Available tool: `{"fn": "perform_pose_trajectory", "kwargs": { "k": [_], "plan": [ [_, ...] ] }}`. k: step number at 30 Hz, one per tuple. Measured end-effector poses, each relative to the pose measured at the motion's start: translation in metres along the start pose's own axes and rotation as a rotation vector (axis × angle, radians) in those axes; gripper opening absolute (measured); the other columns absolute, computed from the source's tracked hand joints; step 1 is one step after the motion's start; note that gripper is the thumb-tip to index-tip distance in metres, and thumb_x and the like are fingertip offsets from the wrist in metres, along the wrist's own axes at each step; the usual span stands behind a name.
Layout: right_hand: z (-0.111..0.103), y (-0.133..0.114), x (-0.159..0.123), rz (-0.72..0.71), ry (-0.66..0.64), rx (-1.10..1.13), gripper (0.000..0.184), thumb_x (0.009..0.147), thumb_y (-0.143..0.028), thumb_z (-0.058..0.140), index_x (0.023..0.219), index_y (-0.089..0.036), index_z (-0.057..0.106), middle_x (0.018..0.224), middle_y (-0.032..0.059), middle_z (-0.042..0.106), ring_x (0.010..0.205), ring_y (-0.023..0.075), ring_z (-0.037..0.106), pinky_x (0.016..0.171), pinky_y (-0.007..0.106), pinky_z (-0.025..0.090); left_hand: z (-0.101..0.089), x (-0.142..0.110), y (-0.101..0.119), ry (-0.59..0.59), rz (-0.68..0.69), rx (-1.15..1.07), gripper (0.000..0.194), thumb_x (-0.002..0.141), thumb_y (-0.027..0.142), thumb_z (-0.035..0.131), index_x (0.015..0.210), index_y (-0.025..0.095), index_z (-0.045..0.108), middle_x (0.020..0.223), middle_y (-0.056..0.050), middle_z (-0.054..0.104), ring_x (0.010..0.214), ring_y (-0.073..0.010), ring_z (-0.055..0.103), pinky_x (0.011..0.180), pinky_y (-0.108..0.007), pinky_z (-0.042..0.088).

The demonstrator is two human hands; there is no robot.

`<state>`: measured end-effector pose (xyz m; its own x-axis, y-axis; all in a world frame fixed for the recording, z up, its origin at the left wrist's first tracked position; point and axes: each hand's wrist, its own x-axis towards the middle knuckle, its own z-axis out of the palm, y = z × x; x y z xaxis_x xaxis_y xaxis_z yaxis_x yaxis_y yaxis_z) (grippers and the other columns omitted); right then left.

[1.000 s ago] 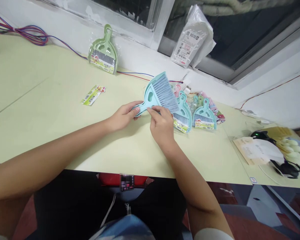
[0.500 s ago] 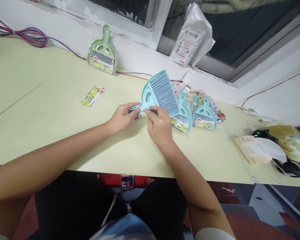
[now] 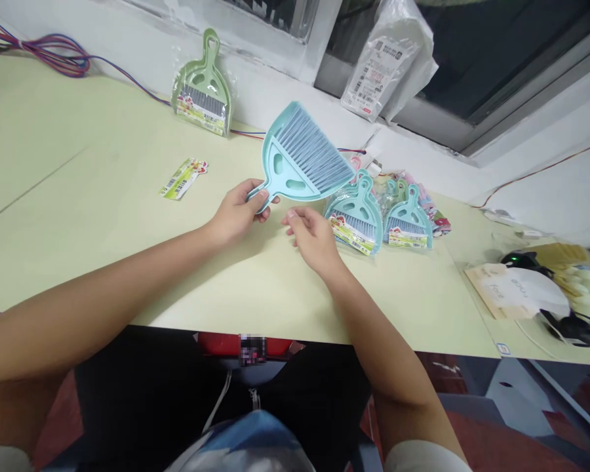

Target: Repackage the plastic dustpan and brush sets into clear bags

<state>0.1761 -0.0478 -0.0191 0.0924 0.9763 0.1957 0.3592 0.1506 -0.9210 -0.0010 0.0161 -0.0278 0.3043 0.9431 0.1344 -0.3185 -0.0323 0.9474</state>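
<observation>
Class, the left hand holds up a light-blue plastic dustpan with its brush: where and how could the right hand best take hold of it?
Probably by the lower rim of the dustpan, from below, pinched front to back. The left hand fills most of the slim handle, the bristles look too soft to grip, and the empty right hand sits just under that rim.
</observation>
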Motion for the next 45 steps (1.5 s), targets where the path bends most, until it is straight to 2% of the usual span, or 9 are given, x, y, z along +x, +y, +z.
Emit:
{"fn": "perform_pose_trajectory", "kwargs": {
  "k": [3,7,17,21,27,31,37,41,45],
  "plan": [
    [0.007,0.006,0.008,0.169,-0.045,0.338,0.049,0.086,-0.069,0.076,0.106,-0.025,0.072,0.113,0.0084,0.079,0.097,0.0231,0.074,0.072,0.033,0.059,0.002,-0.002,-0.003,-0.061,0.000,0.006,0.034,0.096,0.044,0.080,0.104,0.018,0.061,0.095,-0.004,0.069,0.069,-0.0108,0.057,0.063,-0.024,0.048],
    [0.013,0.006,0.010,0.202,-0.036,0.551,0.050,0.081,-0.070,0.082,0.097,-0.023,0.073,0.110,0.0069,0.078,0.097,0.0221,0.075,0.075,0.032,0.059,0.004,-0.005,-0.008,-0.142,0.005,0.012,0.034,0.096,0.044,0.079,0.105,0.018,0.060,0.097,-0.004,0.067,0.070,-0.0109,0.059,0.065,-0.025,0.051],
    [0.011,0.003,0.008,0.174,0.030,0.548,0.048,0.082,-0.064,0.083,0.075,-0.024,0.059,0.066,-0.0027,0.057,0.071,0.0175,0.065,0.068,0.033,0.059,0.005,-0.005,-0.013,-0.396,-0.025,0.108,0.035,0.091,0.038,0.081,0.107,0.019,0.058,0.104,-0.009,0.074,0.089,-0.0220,0.074,0.074,-0.035,0.061],
    [0.013,0.004,0.007,0.194,0.099,0.484,0.046,0.084,-0.065,0.080,0.081,-0.024,0.060,0.072,-0.0003,0.065,0.073,0.0185,0.066,0.066,0.033,0.058,0.007,-0.009,-0.006,-0.410,-0.089,0.119,0.035,0.086,0.029,0.082,0.109,0.020,0.057,0.100,-0.009,0.075,0.085,-0.0224,0.075,0.075,-0.037,0.062],
    [0.013,0.009,0.009,0.209,0.170,0.484,0.041,0.083,-0.059,0.080,0.089,-0.023,0.061,0.088,0.0031,0.075,0.083,0.0204,0.073,0.068,0.033,0.058,0.000,-0.009,-0.011,-0.459,-0.136,0.238,0.038,0.087,0.031,0.081,0.114,0.023,0.056,0.088,-0.004,0.073,0.067,-0.0187,0.072,0.066,-0.033,0.059],
    [0.007,0.016,0.013,0.213,0.235,0.461,0.039,0.081,-0.055,0.082,0.086,-0.024,0.060,0.084,0.0004,0.074,0.081,0.0195,0.072,0.070,0.032,0.057,-0.005,-0.006,-0.021,-0.448,-0.109,0.274,0.032,0.086,0.029,0.081,0.110,0.020,0.062,0.096,-0.008,0.074,0.075,-0.0195,0.071,0.069,-0.033,0.058],
    [0.004,0.020,0.014,0.253,0.178,0.521,0.044,0.075,-0.057,0.087,0.079,-0.023,0.059,0.075,-0.0022,0.069,0.069,0.0167,0.065,0.065,0.031,0.054,0.003,-0.008,-0.019,-0.432,-0.084,0.254,0.041,0.079,0.041,0.088,0.106,0.017,0.069,0.104,-0.012,0.074,0.086,-0.0240,0.072,0.072,-0.037,0.060],
    [0.007,0.018,0.011,0.263,0.168,0.493,0.047,0.074,-0.060,0.089,0.077,-0.023,0.059,0.073,-0.0026,0.067,0.067,0.0152,0.062,0.063,0.029,0.050,0.007,-0.011,-0.017,-0.308,-0.003,0.479,0.027,0.086,0.041,0.081,0.086,0.018,0.065,0.083,-0.006,0.073,0.070,-0.0195,0.067,0.064,-0.032,0.052],
    [0.008,0.015,0.009,0.250,0.159,0.506,0.047,0.075,-0.059,0.089,0.077,-0.024,0.059,0.071,-0.0034,0.065,0.066,0.0149,0.061,0.063,0.029,0.050,0.006,-0.014,-0.014,-0.236,0.060,0.670,0.029,0.093,0.036,0.070,0.071,0.020,0.060,0.063,-0.002,0.067,0.058,-0.0167,0.060,0.061,-0.031,0.044]
  ]
}}
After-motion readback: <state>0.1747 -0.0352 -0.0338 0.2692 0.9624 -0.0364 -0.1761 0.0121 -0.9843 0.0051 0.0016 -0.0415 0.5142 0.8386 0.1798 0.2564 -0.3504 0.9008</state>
